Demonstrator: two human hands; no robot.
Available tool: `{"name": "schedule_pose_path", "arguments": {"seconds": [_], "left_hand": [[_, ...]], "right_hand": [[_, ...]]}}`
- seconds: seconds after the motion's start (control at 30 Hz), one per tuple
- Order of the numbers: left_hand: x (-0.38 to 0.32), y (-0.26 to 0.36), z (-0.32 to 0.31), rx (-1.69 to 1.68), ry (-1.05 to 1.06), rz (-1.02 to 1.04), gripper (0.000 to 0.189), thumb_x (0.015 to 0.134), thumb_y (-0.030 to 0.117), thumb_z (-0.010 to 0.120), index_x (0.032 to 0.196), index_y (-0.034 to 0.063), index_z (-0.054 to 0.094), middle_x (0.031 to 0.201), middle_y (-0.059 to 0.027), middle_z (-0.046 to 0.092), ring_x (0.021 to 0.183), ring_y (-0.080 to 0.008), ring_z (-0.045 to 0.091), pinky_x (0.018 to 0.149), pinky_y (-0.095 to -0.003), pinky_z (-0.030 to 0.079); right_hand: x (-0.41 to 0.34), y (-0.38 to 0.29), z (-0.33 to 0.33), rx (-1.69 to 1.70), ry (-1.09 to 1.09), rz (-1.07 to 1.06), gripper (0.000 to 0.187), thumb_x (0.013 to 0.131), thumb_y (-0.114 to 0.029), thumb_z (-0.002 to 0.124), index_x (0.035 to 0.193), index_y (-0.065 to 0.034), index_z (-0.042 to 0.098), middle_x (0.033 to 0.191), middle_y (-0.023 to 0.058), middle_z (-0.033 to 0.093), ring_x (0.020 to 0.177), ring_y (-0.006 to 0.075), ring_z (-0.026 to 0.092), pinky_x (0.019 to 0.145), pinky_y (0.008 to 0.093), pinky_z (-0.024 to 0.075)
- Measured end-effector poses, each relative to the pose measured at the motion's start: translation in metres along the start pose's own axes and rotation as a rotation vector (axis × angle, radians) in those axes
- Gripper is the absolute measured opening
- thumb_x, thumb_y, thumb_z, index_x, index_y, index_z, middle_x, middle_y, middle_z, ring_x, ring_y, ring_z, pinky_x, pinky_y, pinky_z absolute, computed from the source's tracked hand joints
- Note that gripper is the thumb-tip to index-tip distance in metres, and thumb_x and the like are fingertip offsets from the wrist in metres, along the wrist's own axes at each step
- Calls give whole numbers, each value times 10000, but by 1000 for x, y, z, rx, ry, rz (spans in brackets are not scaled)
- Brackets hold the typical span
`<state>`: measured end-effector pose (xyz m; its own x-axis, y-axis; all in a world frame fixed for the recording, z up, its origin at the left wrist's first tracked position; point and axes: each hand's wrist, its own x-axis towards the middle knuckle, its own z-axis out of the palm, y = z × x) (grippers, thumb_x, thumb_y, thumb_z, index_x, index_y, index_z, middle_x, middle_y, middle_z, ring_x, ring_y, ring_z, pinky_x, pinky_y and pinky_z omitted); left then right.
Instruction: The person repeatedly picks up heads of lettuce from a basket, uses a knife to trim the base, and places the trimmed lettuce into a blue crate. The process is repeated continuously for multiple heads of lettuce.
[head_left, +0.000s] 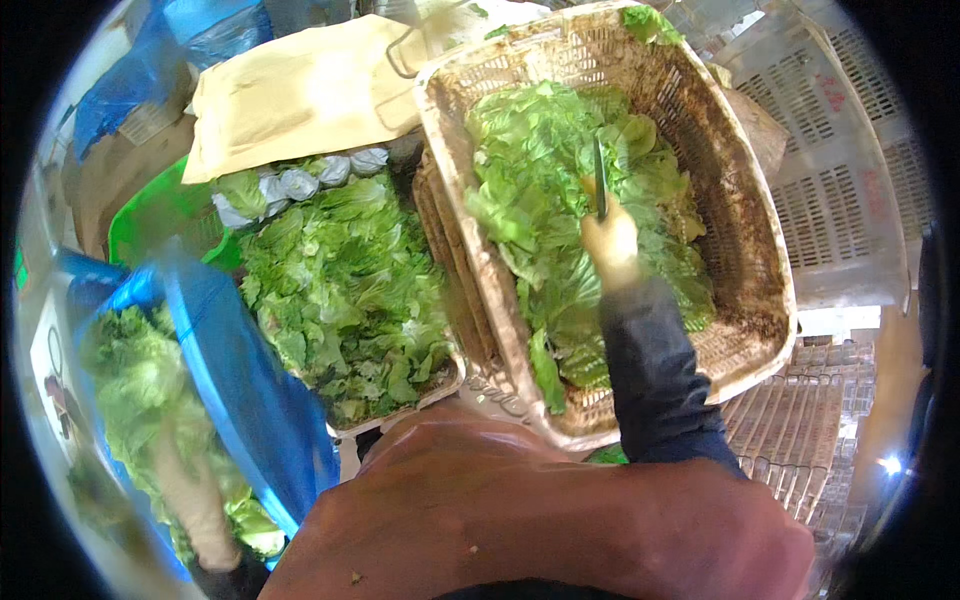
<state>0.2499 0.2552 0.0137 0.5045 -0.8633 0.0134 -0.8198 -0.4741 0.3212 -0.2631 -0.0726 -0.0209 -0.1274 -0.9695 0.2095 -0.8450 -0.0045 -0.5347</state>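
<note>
My right hand (616, 238) grips a knife (600, 176) with a dark, narrow blade. It hangs over the leafy lettuce (540, 142) in a large, dirt-stained plastic basket (757, 277). The knife points towards the basket's far end. My left hand (199, 495) reaches into a blue-walled container (247, 360) at the lower left, against a pile of green lettuce (135, 375). Blur and leaves hide its fingers, so I cannot tell whether it grasps any lettuce.
Between the two containers a tray of loose lettuce leaves (352, 285) stands before me. Behind it lie a pale yellow sheet (300, 90) and several silvery wrapped bundles (300, 184). A green basket (161, 214) is at the left. White perforated crates (817, 165) stand at the right.
</note>
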Motion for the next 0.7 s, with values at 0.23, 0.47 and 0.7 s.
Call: {"name": "schedule_pose_path", "arguments": {"seconds": [0.23,0.47,0.7], "left_hand": [[24,220,130,-468,-304,552,518,751,31,714,1254,9,595,1244,-217,626,1176,-391,588,991,-461,468],[38,233,148,-638,-419,44,423,790,19,698,1205,-19,626,1180,-213,671,1092,-358,658,941,-400,517],[122,304,170,-1594,-788,-38,777,952,546,592,1465,-7,407,1366,-185,580,1256,-327,560,1043,-466,464]], "right_hand": [[233,77,60,-15,-306,153,766,811,-49,589,1530,-170,355,1255,236,624,1104,371,622,954,393,477],[260,90,103,298,-423,425,732,795,-28,648,1485,-84,411,1125,140,660,966,247,611,830,360,505],[44,-35,17,-86,224,-344,517,671,98,581,1152,-65,676,1219,274,546,1136,455,543,989,468,456]]}}
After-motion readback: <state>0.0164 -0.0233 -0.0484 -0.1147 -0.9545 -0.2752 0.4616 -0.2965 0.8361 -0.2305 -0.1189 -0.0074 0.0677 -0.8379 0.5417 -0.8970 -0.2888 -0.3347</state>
